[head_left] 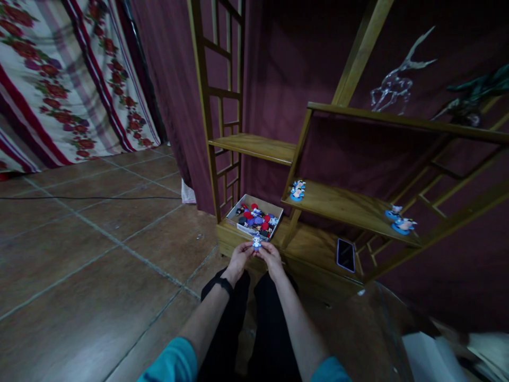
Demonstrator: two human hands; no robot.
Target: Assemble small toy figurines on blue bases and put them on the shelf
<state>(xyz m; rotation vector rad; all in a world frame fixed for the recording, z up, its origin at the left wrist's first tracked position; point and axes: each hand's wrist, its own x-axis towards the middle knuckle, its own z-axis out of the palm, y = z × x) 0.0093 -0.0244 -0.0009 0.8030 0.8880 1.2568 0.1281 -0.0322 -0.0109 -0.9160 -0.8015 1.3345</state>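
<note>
Between my two hands, just in front of the box, is a small white and purple figurine held upright. My left hand pinches it from the left side, and my right hand pinches it from the right. Right behind it, a shallow cardboard box on the low wooden shelf holds several small figurines in red, purple, black and white. More figurines on blue bases stand at the left end of the middle shelf. Others stand near that shelf's right end.
A phone lies on the lowest shelf at right. Up on the top shelf stand a clear glass deer and a dark green ornament. A wooden lattice post rises left of the box. White items lie on the floor at lower right.
</note>
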